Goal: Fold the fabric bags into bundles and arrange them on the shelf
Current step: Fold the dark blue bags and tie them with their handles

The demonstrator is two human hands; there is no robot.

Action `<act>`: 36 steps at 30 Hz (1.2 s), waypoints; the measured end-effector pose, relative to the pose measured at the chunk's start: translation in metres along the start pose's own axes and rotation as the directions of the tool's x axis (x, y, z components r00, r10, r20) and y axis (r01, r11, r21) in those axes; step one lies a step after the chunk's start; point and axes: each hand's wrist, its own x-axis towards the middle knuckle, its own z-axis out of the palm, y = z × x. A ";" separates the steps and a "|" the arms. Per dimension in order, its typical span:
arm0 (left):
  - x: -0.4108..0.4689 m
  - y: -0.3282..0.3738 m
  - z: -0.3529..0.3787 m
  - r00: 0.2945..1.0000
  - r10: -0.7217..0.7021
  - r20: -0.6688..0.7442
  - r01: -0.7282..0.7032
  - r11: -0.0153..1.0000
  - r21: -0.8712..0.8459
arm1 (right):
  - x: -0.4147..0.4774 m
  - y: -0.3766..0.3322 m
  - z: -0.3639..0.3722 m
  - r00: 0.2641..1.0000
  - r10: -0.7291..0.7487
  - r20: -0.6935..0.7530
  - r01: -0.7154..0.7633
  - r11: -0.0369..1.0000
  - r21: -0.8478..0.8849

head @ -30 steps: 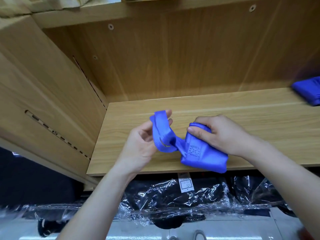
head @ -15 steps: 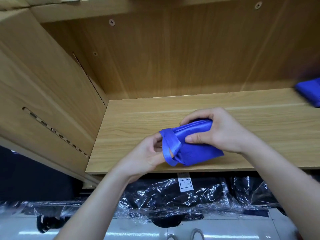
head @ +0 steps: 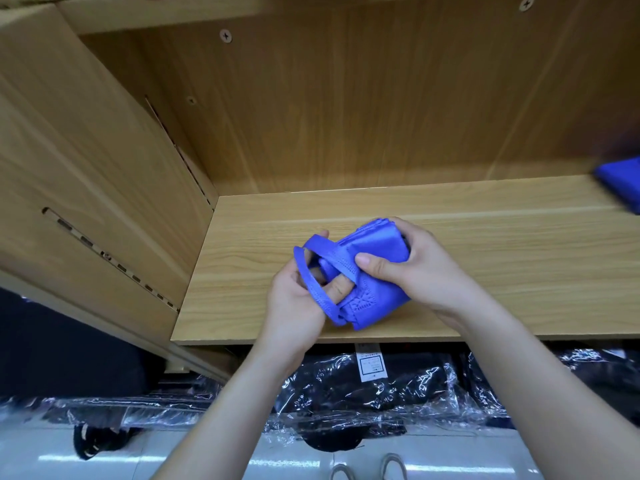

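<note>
Clamping folded bag (head: 375,242) in fingers of right hand (head: 419,271); hooking strap loop (head: 313,289), left of bag, over fingers of left hand (head: 294,306); next, probably stretching loop rightward over bag.

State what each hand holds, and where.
The blue fabric bag: left hand hooks its strap loop; right hand grips the folded body.

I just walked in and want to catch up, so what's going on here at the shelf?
A person is bundling a blue fabric bag over the front of a wooden shelf. The right hand grips the folded body while the left hand hooks its fingers through the strap, apparently to wrap it round the bundle. Another blue bundle sits at the shelf's far right edge.
</note>
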 end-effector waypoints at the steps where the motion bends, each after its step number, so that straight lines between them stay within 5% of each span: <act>1: -0.001 -0.001 0.001 1.000 0.022 -0.012 -0.022 1.000 0.013 | -0.001 0.002 0.000 0.999 -0.015 -0.042 0.016 0.999 0.031; 3: -0.001 -0.002 -0.003 0.995 0.078 -0.064 -0.078 0.997 -0.008 | 0.000 0.006 -0.004 0.991 -0.030 -0.129 0.031 0.999 0.011; 7: -0.006 0.007 -0.019 0.997 0.009 -0.076 -0.041 0.901 -0.432 | 0.006 0.018 -0.023 0.952 0.001 -0.307 -0.043 0.991 -0.130; 13: -0.015 0.005 -0.020 0.993 0.008 -0.120 -0.082 0.780 -0.620 | 0.015 0.031 -0.028 0.943 0.060 -0.327 -0.111 0.984 -0.139; 19: -0.002 0.005 -0.013 0.994 0.050 -0.098 -0.089 0.887 -0.452 | 0.016 0.041 -0.013 0.962 0.056 -0.269 -0.147 0.932 -0.332; 22: 0.002 -0.008 -0.021 0.997 -0.053 0.054 0.063 0.975 -0.213 | 0.008 0.033 -0.012 0.983 -0.132 -0.130 0.050 0.866 -0.497; 24: 0.004 -0.012 -0.021 0.985 -0.134 0.106 0.143 0.987 -0.079 | 0.003 0.028 -0.009 0.964 -0.257 0.069 0.241 0.734 -0.635; 27: 0.012 -0.010 -0.013 0.977 -0.148 0.154 0.128 0.983 0.130 | 0.000 0.022 -0.001 0.935 -0.271 0.227 0.350 0.612 -0.709; 30: 0.019 -0.006 -0.001 0.979 -0.125 0.158 0.079 0.960 0.268 | -0.001 0.016 0.002 0.945 -0.247 0.216 0.326 0.643 -0.693; 36: 0.022 0.001 0.011 0.964 -0.264 -0.013 0.263 0.953 0.150 | 0.003 0.006 0.007 0.987 -0.066 0.143 0.155 0.569 -0.807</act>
